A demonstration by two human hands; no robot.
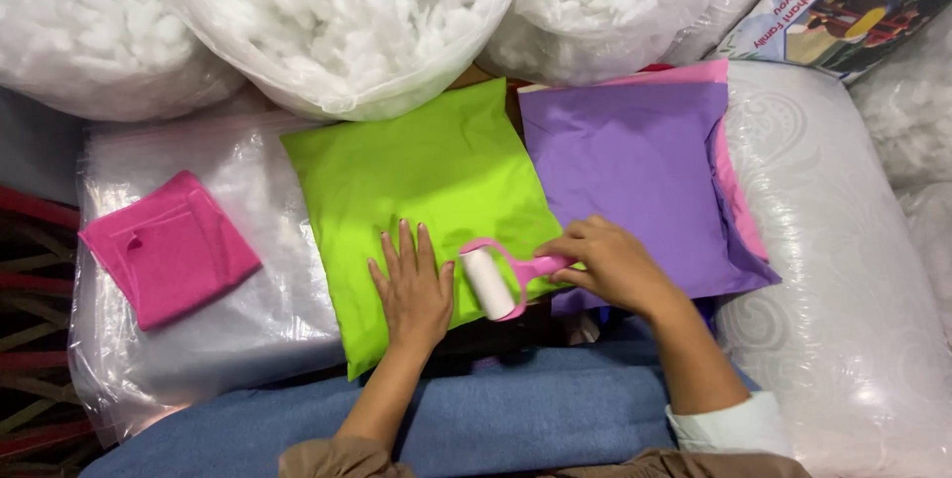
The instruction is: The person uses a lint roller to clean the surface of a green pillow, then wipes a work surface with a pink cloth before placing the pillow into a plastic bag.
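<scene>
Head view: lint roller on green cushion cover, bags of stuffing behind.

Left hand lies flat, fingers spread, palm down on the lime-green cushion cover; it grips nothing. Right hand has its grip closed round the pink handle of the lint roller, whose white roll sits on the cover's lower right edge, just beside the left hand. Purple cover lies right of the green one, edges touching, with a pink cover showing under it. Folded pink cloth rests well apart on the left, on clear plastic sheeting. Three clear plastic bags along the top are full of white fibre stuffing. A wrapped white pillow sits at right.
</scene>
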